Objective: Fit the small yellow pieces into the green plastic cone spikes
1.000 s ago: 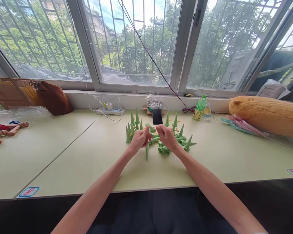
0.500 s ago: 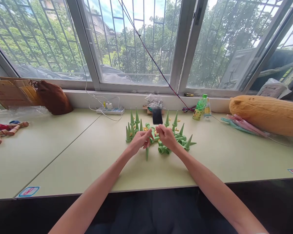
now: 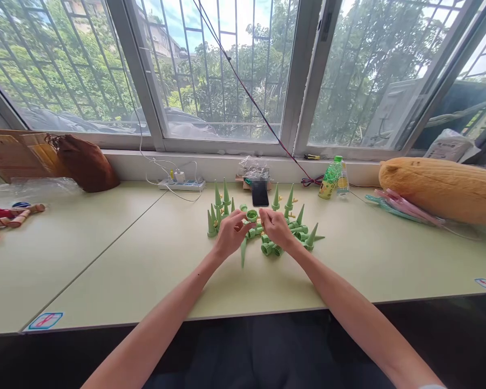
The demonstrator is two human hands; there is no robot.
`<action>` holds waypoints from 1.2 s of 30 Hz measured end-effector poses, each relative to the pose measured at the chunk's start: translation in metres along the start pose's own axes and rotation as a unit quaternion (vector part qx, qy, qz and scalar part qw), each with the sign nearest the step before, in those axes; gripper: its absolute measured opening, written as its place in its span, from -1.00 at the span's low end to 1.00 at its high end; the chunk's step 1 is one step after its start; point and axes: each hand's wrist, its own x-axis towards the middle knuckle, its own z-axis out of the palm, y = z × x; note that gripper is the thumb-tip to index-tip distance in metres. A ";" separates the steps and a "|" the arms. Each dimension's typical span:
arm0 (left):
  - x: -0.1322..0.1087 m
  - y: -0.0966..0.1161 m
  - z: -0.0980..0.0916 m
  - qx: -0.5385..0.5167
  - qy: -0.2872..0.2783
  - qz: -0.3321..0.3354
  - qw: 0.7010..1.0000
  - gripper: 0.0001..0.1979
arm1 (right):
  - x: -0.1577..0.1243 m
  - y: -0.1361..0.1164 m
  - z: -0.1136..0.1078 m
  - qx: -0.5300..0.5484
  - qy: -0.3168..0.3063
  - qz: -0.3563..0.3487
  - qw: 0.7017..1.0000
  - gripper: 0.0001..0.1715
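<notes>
My left hand [image 3: 230, 234] pinches a green plastic watering spike [image 3: 251, 216], its round open end tilted up towards me. Close beside that opening is my right hand [image 3: 277, 228], thumb and fingers pressed together; whatever it holds is too small or hidden to make out. Around both hands lie more green pieces. Several cone-shaped spikes [image 3: 225, 193] stand upright at the left, and others [image 3: 289, 201] with small yellow valves stand at the right. Under my right hand, green caps [image 3: 267, 249] lie on their sides. One loose green cone [image 3: 243, 253] points towards me below my left hand.
Behind the pieces lie a black phone [image 3: 260, 194] and clear plastic wrap [image 3: 254, 168]. A power strip [image 3: 182, 185] is at the back left, a green drink bottle [image 3: 331, 178] at the back right. A brown bag [image 3: 87, 163], wooden toys [image 3: 8, 218] and a plush cushion [image 3: 441, 189] flank the table [image 3: 146, 281].
My left hand has turned the spike so that its open end now faces up towards me; before, its cone side showed. My right hand stays almost in place, still closed.
</notes>
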 end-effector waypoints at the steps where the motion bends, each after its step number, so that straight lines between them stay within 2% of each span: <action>1: 0.000 0.000 0.001 0.007 0.004 0.002 1.000 -0.68 | 0.000 0.000 0.001 0.005 0.002 0.002 1.000 -0.39; 6: 0.000 -0.002 0.004 0.001 0.022 -0.007 1.000 -0.63 | 0.001 0.002 0.003 0.004 0.030 -0.006 1.000 -0.42; 11: 0.002 0.002 0.004 -0.052 0.020 -0.081 0.995 -0.56 | 0.001 0.003 0.000 -0.009 0.060 -0.016 0.998 -0.46; 13: 0.003 0.005 0.002 -0.105 0.000 -0.135 0.985 -0.46 | 0.000 0.003 0.000 -0.015 0.047 -0.023 0.999 -0.47; 16: 0.004 0.009 -0.001 -0.202 -0.072 -0.226 0.950 -0.30 | -0.003 0.003 0.002 -0.027 0.007 -0.045 0.999 -0.50; 19: 0.005 0.009 -0.004 -0.264 -0.120 -0.266 0.919 -0.27 | -0.005 0.004 0.005 -0.030 -0.007 -0.051 0.998 -0.51; 27: 0.004 0.008 -0.007 -0.283 -0.141 -0.245 0.916 -0.37 | -0.003 0.005 0.003 -0.015 0.002 -0.040 0.999 -0.50; 36: 0.002 0.004 -0.008 -0.229 -0.146 -0.172 0.947 -0.55 | -0.002 0.006 -0.001 -0.028 0.005 -0.036 0.999 -0.48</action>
